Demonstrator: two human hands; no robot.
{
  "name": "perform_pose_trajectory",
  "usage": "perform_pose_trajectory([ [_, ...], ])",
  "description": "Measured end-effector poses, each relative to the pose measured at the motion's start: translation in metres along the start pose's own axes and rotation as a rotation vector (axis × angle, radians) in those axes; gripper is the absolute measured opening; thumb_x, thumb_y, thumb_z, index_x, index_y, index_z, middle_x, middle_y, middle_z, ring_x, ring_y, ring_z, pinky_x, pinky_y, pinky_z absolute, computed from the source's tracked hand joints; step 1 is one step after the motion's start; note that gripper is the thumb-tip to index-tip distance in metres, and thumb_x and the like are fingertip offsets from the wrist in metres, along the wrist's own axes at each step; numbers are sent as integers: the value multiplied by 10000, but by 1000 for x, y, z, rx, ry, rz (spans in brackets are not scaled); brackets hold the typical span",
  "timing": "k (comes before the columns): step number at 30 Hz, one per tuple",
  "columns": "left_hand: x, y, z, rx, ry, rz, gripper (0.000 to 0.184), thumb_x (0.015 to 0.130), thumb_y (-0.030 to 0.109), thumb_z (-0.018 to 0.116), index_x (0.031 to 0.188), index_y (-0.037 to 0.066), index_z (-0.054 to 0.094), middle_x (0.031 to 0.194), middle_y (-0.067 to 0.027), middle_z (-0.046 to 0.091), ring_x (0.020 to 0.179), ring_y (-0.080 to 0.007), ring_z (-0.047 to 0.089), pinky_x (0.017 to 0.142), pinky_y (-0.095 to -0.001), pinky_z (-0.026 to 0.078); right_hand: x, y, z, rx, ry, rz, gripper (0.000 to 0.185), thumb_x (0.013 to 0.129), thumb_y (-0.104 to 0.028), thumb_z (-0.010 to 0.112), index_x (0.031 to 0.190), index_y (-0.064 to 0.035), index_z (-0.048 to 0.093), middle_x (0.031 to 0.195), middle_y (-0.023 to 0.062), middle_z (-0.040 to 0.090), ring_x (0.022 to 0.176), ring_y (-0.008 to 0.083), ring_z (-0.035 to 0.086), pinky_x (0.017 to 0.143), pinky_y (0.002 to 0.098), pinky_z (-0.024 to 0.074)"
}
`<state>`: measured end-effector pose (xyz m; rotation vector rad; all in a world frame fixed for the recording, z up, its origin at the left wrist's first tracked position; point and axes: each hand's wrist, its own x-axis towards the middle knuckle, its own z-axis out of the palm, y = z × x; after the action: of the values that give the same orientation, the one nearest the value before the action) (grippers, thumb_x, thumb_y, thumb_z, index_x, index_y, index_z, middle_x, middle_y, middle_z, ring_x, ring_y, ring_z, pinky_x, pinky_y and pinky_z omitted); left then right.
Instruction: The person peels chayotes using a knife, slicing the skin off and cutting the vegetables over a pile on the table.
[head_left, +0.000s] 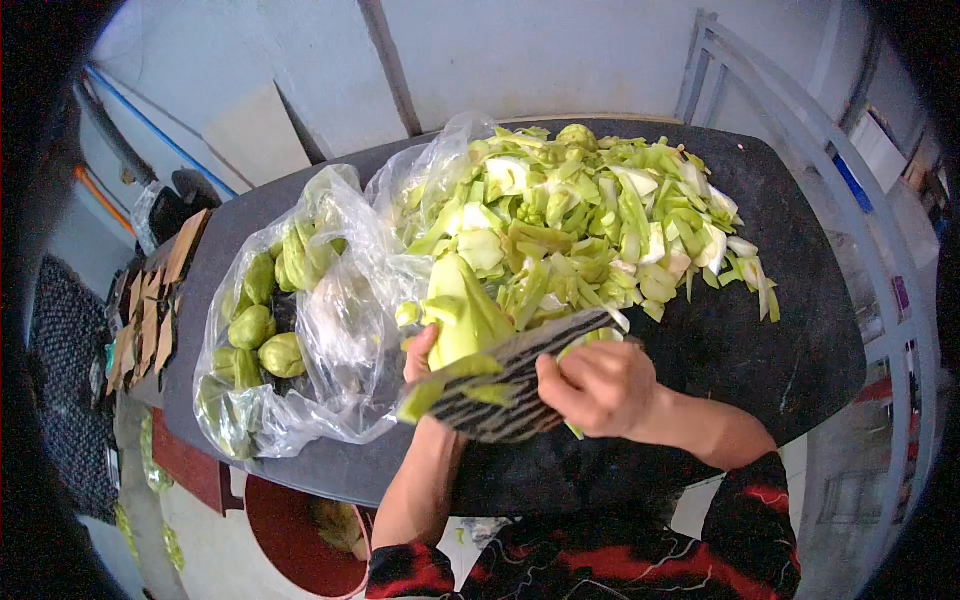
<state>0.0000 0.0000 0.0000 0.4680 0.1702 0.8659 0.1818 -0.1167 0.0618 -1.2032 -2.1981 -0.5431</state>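
Note:
My left hand (421, 353) is closed around a pale green chayote (462, 312), its thumb showing at the left side and most of its fingers hidden behind a blade. In my right fist (602, 388) is a knife with a broad, dark-and-grey striped blade (515, 372), tilted across the front of the chayote. Green slivers lie on or in front of the blade, slightly blurred. Just beyond both hands spreads a large heap of green and whitish chayote peelings and pieces (560, 215).
A clear plastic bag (345, 390) at the left holds several whole chayotes (282, 355). Everything rests on a dark table (770, 370) with rounded corners. Below its front edge stands a reddish bucket (290, 545). A grey metal rail (820, 130) runs along the right.

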Motion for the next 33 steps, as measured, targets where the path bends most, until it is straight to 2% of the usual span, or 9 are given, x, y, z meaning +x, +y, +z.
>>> perform_pose_trajectory([
  [3,5,-3,12,-19,21,-63,616,853,372,549,1350,17,464,1231,-234,586,1112,-378,586,1000,-511,445,0,10,2,-45,-5,-22,104,791,-101,583,863,-27,593,584,26,520,503,162,579,455,301,484],
  [5,2,-7,16,-11,249,29,580,847,357,549,1313,15,499,1204,-205,607,1092,-351,599,983,-496,458,-9,31,26,-35,-63,175,98,798,-98,581,867,-27,578,592,36,548,506,177,606,448,312,496],
  [14,-9,1,20,19,174,67,597,823,378,552,1292,9,525,1147,-167,645,1011,-320,633,924,-453,491,-8,26,11,-159,-16,101,109,782,-77,602,877,-24,593,601,22,526,532,165,592,501,284,498],
  [17,-11,2,12,61,150,78,606,852,478,511,1276,47,551,1172,-158,634,1013,-340,622,890,-484,503,-8,26,8,-180,6,66,121,783,-80,592,889,-22,601,612,33,528,534,163,589,486,284,493],
  [21,-13,-4,24,159,187,-115,730,808,520,494,1338,18,481,1161,-249,610,949,-419,630,763,-566,533,-15,67,34,-176,-107,370,68,820,-83,546,876,-44,547,676,92,612,568,263,644,490,375,522],
  [24,-12,-7,21,-23,-76,-184,698,804,430,552,1369,31,463,1267,-190,585,1081,-395,598,932,-529,483,-18,76,27,-160,-83,407,62,818,-64,549,874,-50,525,701,107,626,607,304,654,515,409,530],
  [26,-8,-8,25,-31,48,-144,665,839,430,537,1369,35,463,1280,-188,576,1103,-389,587,943,-536,473,-15,64,22,-61,-67,468,204,720,-54,667,856,-50,514,736,118,608,649,352,632,569,438,513],
  [28,2,-7,21,-90,243,-28,577,939,431,469,1375,53,458,1307,-179,555,1163,-368,554,972,-552,444,-14,61,23,-15,-58,475,211,715,-44,667,859,-48,512,729,121,606,649,357,629,567,441,509],
  [33,9,-2,17,-106,217,7,552,958,434,448,1373,71,460,1306,-169,550,1178,-348,536,986,-533,435,-9,56,23,20,-54,576,116,764,-45,600,819,-68,500,675,115,612,614,347,636,527,444,515],
])
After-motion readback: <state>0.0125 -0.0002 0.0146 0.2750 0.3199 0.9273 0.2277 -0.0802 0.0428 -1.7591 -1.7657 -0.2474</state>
